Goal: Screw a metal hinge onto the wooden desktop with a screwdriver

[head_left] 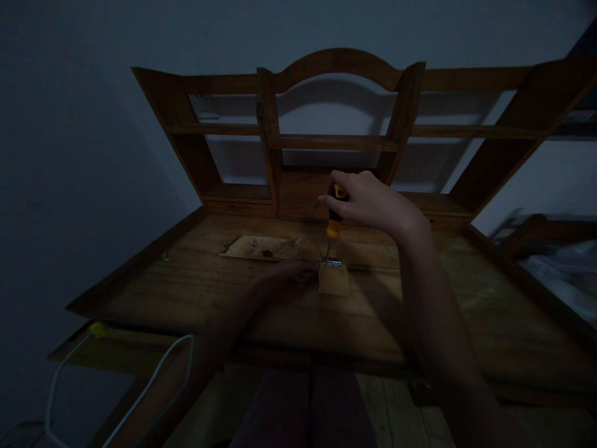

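My right hand (361, 198) is closed around the yellow and black handle of a screwdriver (333, 229), which stands nearly upright. Its tip meets a small metal terminal piece (333, 262), perhaps a connector, at the far edge of a light square block (333, 281) on the desk. My left hand (298, 271) lies low beside the block's left side, fingers bent towards the metal piece. A thin wire (319, 260) runs by those fingertips; in the dim light I cannot make out whether they pinch it.
The wooden desk (186, 280) carries a shelf unit (326, 143) along its back. A torn pale patch (261, 247) marks the desktop behind my left hand. A white cable (161, 361) loops over the front left, near a yellow object (97, 330).
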Tool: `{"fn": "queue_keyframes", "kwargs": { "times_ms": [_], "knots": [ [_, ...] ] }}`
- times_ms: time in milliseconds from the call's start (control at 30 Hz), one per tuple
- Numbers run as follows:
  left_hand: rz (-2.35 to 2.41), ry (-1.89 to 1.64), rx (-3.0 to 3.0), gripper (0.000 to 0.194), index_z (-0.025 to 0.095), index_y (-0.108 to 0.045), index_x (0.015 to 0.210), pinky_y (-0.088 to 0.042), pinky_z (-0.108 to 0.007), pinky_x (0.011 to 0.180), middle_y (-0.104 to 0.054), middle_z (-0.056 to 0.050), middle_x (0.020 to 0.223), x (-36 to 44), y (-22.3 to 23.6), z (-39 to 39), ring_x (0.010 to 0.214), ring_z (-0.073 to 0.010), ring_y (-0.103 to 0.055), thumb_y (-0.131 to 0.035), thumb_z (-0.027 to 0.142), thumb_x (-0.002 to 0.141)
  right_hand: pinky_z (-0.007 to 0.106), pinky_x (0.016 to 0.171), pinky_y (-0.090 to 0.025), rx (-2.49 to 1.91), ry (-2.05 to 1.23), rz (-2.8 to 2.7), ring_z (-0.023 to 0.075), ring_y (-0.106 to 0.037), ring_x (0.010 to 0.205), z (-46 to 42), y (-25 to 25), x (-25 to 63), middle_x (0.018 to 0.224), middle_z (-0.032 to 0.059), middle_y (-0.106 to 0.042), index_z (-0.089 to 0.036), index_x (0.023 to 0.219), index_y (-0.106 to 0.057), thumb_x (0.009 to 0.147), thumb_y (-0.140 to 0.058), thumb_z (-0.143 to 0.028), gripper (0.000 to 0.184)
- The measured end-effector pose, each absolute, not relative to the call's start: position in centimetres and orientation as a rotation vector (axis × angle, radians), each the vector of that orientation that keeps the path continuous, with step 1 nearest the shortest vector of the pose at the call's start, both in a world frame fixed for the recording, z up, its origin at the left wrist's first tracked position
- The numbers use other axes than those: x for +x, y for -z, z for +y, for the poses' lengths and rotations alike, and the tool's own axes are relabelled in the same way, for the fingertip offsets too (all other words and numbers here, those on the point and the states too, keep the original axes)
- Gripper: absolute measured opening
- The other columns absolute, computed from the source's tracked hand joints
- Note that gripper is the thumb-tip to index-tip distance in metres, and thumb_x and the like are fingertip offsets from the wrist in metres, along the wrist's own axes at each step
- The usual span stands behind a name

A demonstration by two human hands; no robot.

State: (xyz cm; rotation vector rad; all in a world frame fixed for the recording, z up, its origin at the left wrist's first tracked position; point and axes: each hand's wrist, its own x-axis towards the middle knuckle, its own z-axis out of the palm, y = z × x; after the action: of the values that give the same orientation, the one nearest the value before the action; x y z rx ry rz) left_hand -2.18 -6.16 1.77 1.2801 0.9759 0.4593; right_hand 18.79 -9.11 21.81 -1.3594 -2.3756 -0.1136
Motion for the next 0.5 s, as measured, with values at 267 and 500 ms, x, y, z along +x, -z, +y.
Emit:
{"fn": "queue_keyframes", "kwargs": {
  "times_ms": [267, 500],
  "knots": [
    [0.952, -0.477, 1.256, 0.042, 0.022, -0.045, 0.066, -0.029, -0.023, 0.047, -0.035, 0.009, 0.057, -2.13, -1.21, -6.02, 0.048, -0.0064, -0.028, -0.078, 0.043, 0.079, 0.045, 0.090, -0.053, -1.342, 0.096, -2.371, 0.0348, -0.072, 0.103, -8.85, -21.63, 18.76, 0.112, 0.0150, -0.078, -0.020, 0.119, -0.069, 0.098, -0.060, -0.039, 0.029],
    [1.008, -0.411, 1.273, 0.044, 0.022, -0.045, 0.063, -0.027, -0.024, 0.045, -0.034, 0.009, 0.053, -1.89, -1.63, -5.74, 0.046, -0.0068, -0.026, -0.078, 0.042, 0.085, 0.040, 0.086, -0.051, -1.250, -0.008, -2.413, 0.0297, -0.073, 0.095, -9.51, -22.22, 18.71, 0.103, 0.0104, -0.080, -0.021, 0.109, -0.072, 0.098, -0.056, -0.028, 0.021]
  ]
}}
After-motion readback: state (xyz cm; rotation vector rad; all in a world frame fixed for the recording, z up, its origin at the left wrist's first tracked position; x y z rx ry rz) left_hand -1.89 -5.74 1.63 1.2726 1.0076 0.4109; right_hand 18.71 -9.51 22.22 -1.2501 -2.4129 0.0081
